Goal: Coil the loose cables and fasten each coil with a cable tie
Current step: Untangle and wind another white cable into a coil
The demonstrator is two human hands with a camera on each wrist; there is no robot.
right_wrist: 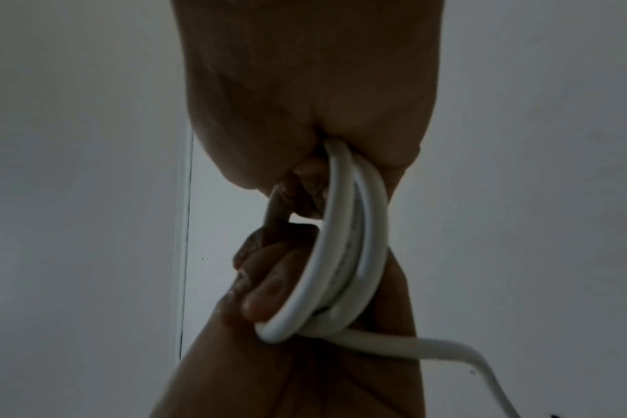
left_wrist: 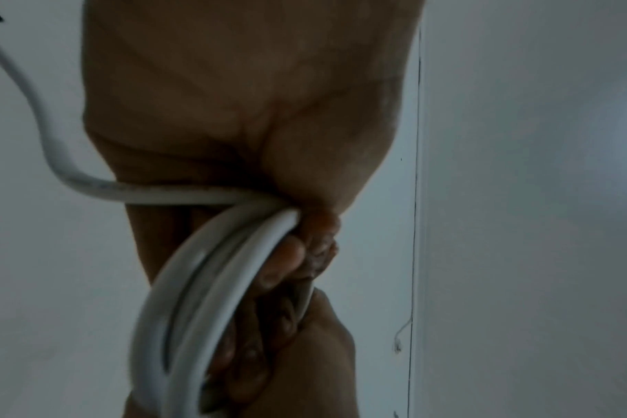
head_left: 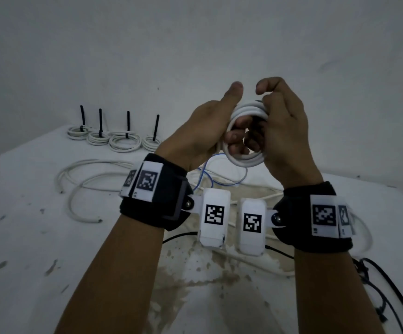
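Both hands up at centre frame: left hand [head_left: 205, 126] and right hand [head_left: 284, 131] each curl fingers round the white coil [head_left: 246, 137], held on edge between them; its loose tail [right_wrist: 430, 348] trails down, and spare cable ties [head_left: 388, 285] lie lower right, nearer the right hand

Both hands [head_left: 241, 131] raised, fingers curled.
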